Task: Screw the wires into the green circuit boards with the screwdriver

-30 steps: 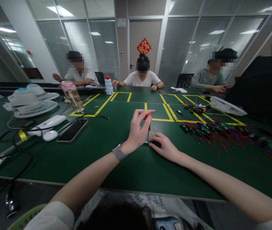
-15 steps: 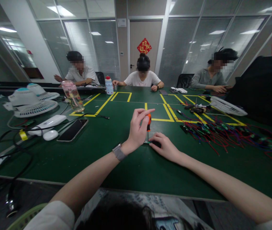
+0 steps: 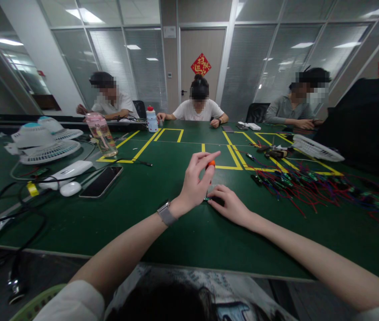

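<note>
Over circuit board [image 3: 206,199]: screwdriver [image 3: 211,163] near-vertical, tip down.

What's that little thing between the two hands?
In the head view, a small green board, partly hidden, lies between the left hand and right hand. The left hand grips an orange-topped tool.

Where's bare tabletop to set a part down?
Bare table: between phone and left hand; also between left forearm and right forearm, toward the near edge. Crowded: right, with red-wired boards; left, with fans and yellow-tagged cables.
</note>
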`<move>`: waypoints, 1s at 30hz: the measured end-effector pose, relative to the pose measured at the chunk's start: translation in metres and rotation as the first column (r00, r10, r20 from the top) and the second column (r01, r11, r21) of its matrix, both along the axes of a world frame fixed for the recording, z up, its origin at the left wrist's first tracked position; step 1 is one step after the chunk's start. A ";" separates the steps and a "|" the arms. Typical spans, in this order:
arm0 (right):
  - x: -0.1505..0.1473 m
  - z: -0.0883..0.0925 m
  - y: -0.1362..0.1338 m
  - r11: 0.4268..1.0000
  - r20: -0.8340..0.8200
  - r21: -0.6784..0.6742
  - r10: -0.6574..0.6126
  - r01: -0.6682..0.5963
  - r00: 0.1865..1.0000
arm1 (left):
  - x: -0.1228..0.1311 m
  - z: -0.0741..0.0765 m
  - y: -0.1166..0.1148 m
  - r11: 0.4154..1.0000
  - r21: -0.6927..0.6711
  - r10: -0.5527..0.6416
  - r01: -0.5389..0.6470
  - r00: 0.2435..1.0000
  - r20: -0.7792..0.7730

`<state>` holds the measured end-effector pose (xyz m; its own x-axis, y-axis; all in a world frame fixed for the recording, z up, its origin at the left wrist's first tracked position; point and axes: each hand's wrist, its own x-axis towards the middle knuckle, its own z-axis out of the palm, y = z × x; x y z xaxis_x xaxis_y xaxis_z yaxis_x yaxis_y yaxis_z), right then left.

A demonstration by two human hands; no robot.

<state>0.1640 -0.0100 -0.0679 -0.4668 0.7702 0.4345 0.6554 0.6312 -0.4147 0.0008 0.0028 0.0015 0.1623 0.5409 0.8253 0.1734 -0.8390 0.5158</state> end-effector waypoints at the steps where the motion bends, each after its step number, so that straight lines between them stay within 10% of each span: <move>1: 0.000 0.000 0.000 1.000 0.001 -0.001 0.001 -0.001 1.000 | 0.000 -0.001 0.001 0.999 -0.027 -0.046 0.046 0.999 0.001; 5: 0.000 0.000 0.001 1.000 0.003 -0.006 -0.001 0.001 1.000 | 0.000 -0.003 0.004 0.989 -0.101 -0.106 0.110 0.994 0.042; 11: 0.000 0.000 0.001 1.000 0.006 0.002 -0.003 0.003 1.000 | -0.002 0.001 0.003 0.995 -0.020 0.099 -0.099 0.995 0.000; 17: 0.000 0.001 -0.001 1.000 0.013 -0.006 -0.007 0.007 1.000 | -0.001 -0.003 0.009 0.977 -0.168 -0.126 0.133 0.991 0.049; 24: 0.000 0.001 -0.001 1.000 0.017 0.013 -0.002 0.001 1.000 | -0.004 0.003 0.007 0.988 -0.026 0.155 -0.155 0.988 -0.019; 30: 0.000 0.000 0.000 1.000 0.022 0.007 0.001 -0.001 1.000 | -0.004 0.001 0.005 0.998 -0.057 -0.023 0.022 1.000 -0.002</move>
